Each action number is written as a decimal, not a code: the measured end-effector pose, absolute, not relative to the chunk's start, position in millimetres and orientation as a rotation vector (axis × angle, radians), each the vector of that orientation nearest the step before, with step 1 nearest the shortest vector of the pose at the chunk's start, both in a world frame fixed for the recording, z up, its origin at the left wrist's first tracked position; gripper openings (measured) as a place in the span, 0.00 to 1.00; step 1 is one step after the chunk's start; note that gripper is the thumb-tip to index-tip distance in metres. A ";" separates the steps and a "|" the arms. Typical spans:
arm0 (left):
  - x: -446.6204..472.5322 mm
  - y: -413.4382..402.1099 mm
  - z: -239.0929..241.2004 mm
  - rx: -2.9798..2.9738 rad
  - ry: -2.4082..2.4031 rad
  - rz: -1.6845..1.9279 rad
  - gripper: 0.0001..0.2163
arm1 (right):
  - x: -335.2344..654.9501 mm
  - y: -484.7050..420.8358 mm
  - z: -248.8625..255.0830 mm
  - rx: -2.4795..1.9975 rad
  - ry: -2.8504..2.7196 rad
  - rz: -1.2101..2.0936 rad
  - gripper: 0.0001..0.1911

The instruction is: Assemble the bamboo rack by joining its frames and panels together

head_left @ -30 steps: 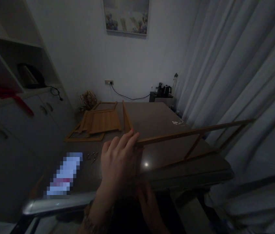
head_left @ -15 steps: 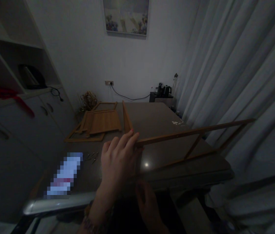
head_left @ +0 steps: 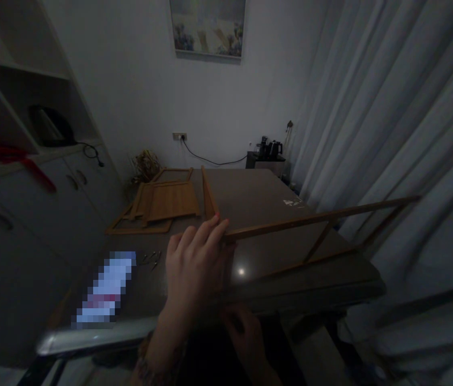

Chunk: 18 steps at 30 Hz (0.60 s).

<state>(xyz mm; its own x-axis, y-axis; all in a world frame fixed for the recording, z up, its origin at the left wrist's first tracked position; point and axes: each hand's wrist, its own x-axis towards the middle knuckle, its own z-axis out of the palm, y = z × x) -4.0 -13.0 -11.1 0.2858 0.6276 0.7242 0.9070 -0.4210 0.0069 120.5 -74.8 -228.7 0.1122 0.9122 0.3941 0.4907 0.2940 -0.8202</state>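
Observation:
My left hand [head_left: 192, 254] is closed round the near corner of a wooden frame [head_left: 298, 221], where a narrow wooden board [head_left: 209, 195] meets it. The frame stands on edge and stretches away to the right, with a crossbar partway along. Low at the table's near edge is my right hand [head_left: 246, 332], in deep shade, its fingers curled below that corner. Whatever it may hold is too dark to make out. Several screws [head_left: 154, 259] lie on the table left of my left hand.
Slatted wooden panels [head_left: 170, 201] are stacked at the table's far left. A pixelated bright phone-like shape [head_left: 108, 287] lies at the near left. Small pale pieces [head_left: 292, 203] rest on the table [head_left: 246, 187] toward the right. Curtains [head_left: 391, 123] hang along the right side.
My right hand has shifted slightly, its fingers moving a little to the left and curling more. My left hand and the wooden frame stay where they were.

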 end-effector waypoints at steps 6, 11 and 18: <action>-4.1 -11.9 -12.3 -2.142 -1.355 -0.940 0.17 | 125.8 -77.1 -226.3 -1.333 -1.603 0.570 0.17; -4.2 -12.4 -12.5 -2.151 -1.362 -0.930 0.18 | 125.0 -81.0 -218.6 -1.286 -1.559 0.705 0.19; -4.7 -12.2 -12.6 -2.152 -1.358 -0.936 0.18 | 116.3 -79.4 -209.0 -1.351 -1.427 0.785 0.11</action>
